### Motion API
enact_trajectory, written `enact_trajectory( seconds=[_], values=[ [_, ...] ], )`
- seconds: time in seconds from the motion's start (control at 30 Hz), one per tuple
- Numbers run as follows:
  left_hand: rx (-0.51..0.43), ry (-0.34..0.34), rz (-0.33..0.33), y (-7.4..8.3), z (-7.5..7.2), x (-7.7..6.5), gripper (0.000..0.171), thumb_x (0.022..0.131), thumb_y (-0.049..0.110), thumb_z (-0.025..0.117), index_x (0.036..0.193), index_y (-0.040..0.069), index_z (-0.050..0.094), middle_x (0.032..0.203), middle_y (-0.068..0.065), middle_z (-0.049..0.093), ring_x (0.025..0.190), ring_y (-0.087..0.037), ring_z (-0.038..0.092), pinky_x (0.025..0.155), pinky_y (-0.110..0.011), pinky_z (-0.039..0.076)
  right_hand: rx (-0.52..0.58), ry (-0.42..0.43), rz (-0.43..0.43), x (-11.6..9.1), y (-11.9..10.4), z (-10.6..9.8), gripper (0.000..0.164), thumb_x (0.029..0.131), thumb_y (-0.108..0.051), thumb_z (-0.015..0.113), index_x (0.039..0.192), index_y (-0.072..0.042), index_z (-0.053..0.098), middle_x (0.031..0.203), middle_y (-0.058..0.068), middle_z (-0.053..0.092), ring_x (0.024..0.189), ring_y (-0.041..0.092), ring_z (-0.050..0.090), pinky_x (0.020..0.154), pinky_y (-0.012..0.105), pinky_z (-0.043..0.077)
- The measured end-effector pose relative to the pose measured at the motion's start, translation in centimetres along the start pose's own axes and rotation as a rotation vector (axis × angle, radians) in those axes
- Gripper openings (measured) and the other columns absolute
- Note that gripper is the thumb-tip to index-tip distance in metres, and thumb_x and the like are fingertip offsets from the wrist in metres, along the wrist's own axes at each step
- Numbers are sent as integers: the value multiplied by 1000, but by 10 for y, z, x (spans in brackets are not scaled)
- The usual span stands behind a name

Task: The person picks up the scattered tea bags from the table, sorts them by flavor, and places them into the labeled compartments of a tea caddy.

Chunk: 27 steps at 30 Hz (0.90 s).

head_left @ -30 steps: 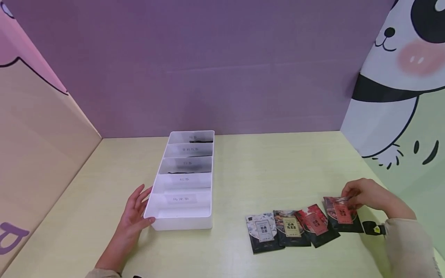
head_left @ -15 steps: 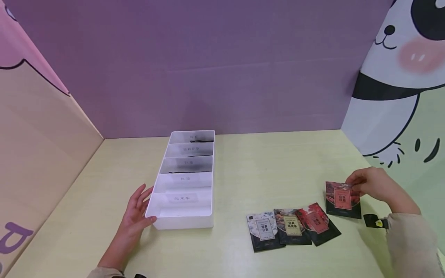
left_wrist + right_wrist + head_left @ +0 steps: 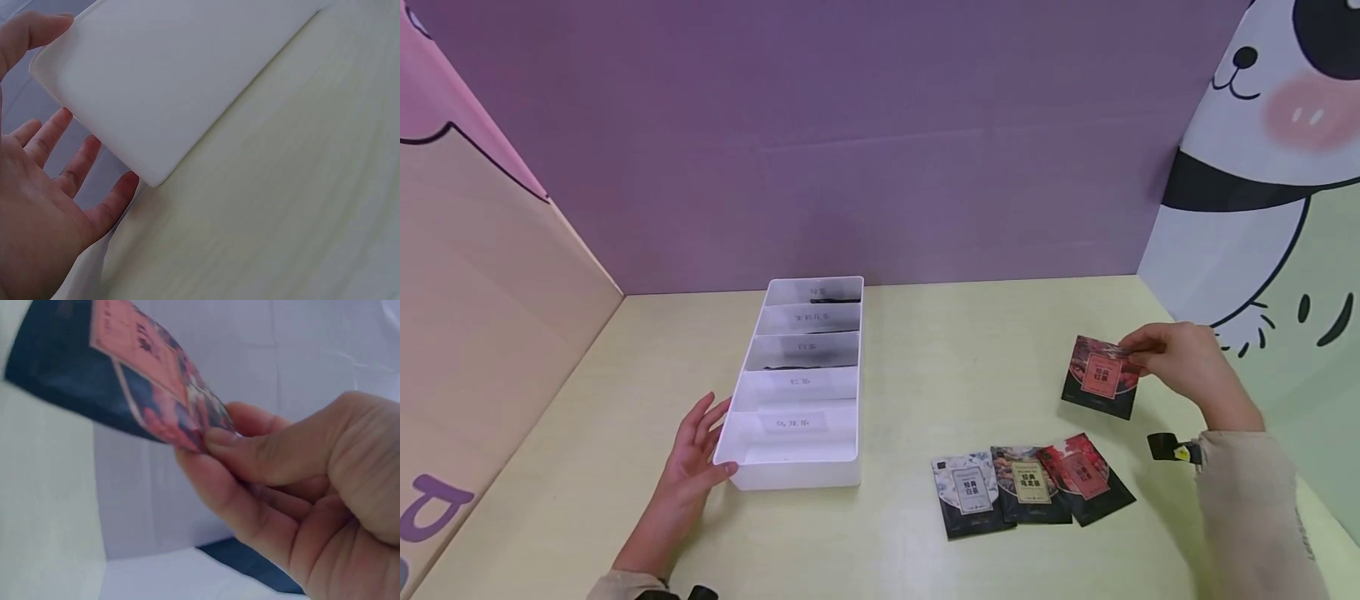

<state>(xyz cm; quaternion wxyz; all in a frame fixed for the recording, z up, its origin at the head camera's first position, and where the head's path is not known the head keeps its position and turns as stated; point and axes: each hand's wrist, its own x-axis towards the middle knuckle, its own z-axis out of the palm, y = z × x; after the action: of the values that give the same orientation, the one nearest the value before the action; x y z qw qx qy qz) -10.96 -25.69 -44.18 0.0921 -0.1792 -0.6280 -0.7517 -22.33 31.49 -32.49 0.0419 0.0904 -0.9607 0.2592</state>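
Note:
A dark tea packet (image 3: pixel 1101 377) with a red label hangs above the table at the right, its upper corner pinched between the thumb and fingers of my right hand (image 3: pixel 1183 367). In the right wrist view the packet (image 3: pixel 69 369) tilts away from the fingertips. My left hand (image 3: pixel 688 462) touches the near left corner of a long white divided box (image 3: pixel 797 477), its fingers spread along the side and the thumb at the front. Up close, the left fingers (image 3: pixel 81 162) look nearly straight against the box wall (image 3: pixel 156 75).
Three packets overlap on the table: a white-patterned one (image 3: pixel 972 493), one with a yellow label (image 3: pixel 1032 485), and a red one (image 3: pixel 1086 479). Dark packet edges show in the box's farther compartments, which bear labels. A purple wall (image 3: pixel 880 150) stands behind the table.
My right hand has lifted the red-labelled packet off the table beside the others, moving it away from me and then slightly left. The left hand stays at the box.

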Motion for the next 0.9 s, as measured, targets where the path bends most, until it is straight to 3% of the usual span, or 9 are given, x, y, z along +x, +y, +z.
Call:
enact_trajectory(
  seconds=[0.13,0.3,0.57,0.7,0.9],
  values=[
    [-1,-3,11,0,0,1,91,79,-29,42,154,22,30,148,9,44,123,-10,45,95,-18,43,53,74,3,3,-17,4,14,89,3,64,99,9,72,82,17,73,67,23,69,61,31,49],
    [-1,-6,8,-1,-1,1,91,79,-29,42,154,22,30,147,9,44,124,-10,45,96,-18,43,173,92,3,10,-38,13,15,91,3,63,102,9,71,89,21,73,69,19,71,64,25,53],
    [3,-2,11,-1,-3,-2,91,80,-29,41,154,22,30,147,10,44,125,-9,45,96,-17,43,284,82,-120,23,-74,37,13,90,7,64,100,9,72,90,21,73,71,17,71,64,20,53],
    [-3,-7,10,0,-3,-1,91,80,-30,41,154,22,29,148,10,44,125,-10,45,97,-17,42,307,89,-179,28,-91,51,13,89,8,65,98,7,73,90,20,73,73,24,72,64,21,53],
    [-37,-16,19,1,-2,0,93,78,-31,43,155,20,29,148,6,44,125,-11,46,96,-18,44,334,95,-243,30,-119,73,13,88,7,65,97,4,75,88,16,74,73,25,72,66,34,57]
  ],
)
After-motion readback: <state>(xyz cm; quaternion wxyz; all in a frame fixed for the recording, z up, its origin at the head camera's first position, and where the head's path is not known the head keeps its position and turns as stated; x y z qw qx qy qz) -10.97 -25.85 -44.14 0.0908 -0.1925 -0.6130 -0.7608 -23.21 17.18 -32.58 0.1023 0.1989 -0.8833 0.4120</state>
